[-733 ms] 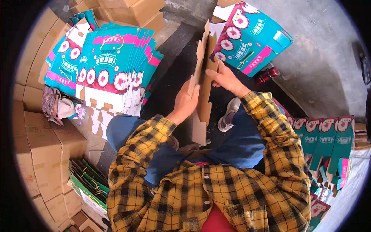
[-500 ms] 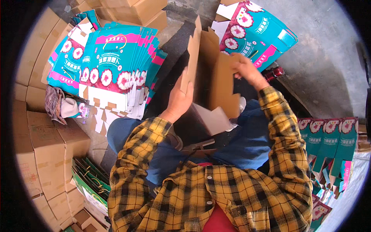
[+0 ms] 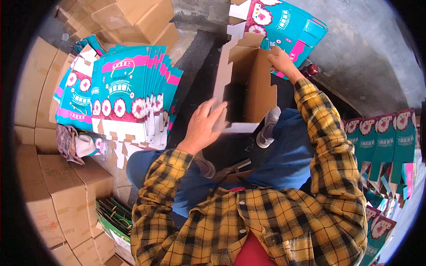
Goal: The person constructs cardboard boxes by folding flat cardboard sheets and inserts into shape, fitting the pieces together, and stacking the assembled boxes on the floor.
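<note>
A carton stands opened out between my knees, brown inside, with its top open and notched flaps along its edges. My left hand rests against its near left corner, fingers stretched and slightly spread, some fingertips blurred. At the far right corner, my right hand has its fingers bent over the carton's upper edge, thumb and fingers pinching it. A pale flap shows along the bottom near edge of the carton, beside my left fingertips.
Flattened teal printed cartons lie stacked at left, and more teal cartons lie at far right. Folded teal cartons stand in a row at right. Brown boxes pile up along the left. A dark red object sits near my right wrist.
The carton has been squared from a skewed, half-folded shape into an open box. My left hand has slid down from its left panel to the near corner; my right hand stays at the right edge.
</note>
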{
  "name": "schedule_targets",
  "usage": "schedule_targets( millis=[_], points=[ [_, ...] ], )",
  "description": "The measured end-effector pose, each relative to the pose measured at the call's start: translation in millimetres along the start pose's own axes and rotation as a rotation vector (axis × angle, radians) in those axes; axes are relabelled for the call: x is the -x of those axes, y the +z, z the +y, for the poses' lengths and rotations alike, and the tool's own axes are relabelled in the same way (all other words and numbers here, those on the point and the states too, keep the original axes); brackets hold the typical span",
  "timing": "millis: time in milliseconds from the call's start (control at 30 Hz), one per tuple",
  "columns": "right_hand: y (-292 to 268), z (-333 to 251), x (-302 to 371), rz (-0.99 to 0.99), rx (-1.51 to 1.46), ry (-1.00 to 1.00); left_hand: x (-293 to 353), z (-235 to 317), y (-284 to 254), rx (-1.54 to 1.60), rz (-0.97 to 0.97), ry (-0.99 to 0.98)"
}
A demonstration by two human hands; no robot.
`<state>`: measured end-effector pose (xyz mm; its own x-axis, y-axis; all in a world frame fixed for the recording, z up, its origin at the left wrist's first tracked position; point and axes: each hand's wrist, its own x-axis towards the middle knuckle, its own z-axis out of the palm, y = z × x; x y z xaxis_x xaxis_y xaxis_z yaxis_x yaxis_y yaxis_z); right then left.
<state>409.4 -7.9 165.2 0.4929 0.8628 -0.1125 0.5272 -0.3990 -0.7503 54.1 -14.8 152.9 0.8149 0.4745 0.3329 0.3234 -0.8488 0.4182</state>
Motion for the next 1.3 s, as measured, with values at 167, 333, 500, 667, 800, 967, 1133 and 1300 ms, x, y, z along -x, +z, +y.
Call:
schedule_targets(
  millis=[167, 333, 500, 667, 800, 967, 1133, 1300],
  points=[
    [4, 5, 1, 0.193, 0.313, -0.192, -7, 6, 0, 0.057, -0.057, 0.053],
    [-4, -13, 4, 0.111, 0.694, -0.281, -7, 10, 2, 0.044, -0.119, 0.090],
    [-4, -4, 10, 0.099, 0.943, -0.459, -5, 18, 8, -0.003, -0.282, 0.146],
    [-4, 0, -1, -0.061, 0.922, -0.343, -2, 18, 14, 0.026, -0.299, 0.123],
    [-4, 10, -6, -0.091, 0.913, -0.332, 11, 13, 5, 0.301, -0.334, 0.090],
    [-3, 20, -11, -0.150, 0.688, -0.277, 21, 31, 36, 0.022, -0.081, -0.076],
    [-3, 42, -20, -0.165, 0.549, -0.423, 11, 57, 64, -0.191, 0.023, -0.129],
    [-2, 27, -15, -0.287, 0.793, -0.425, -1, 87, 85, -0.067, 0.007, -0.047]
  ],
)
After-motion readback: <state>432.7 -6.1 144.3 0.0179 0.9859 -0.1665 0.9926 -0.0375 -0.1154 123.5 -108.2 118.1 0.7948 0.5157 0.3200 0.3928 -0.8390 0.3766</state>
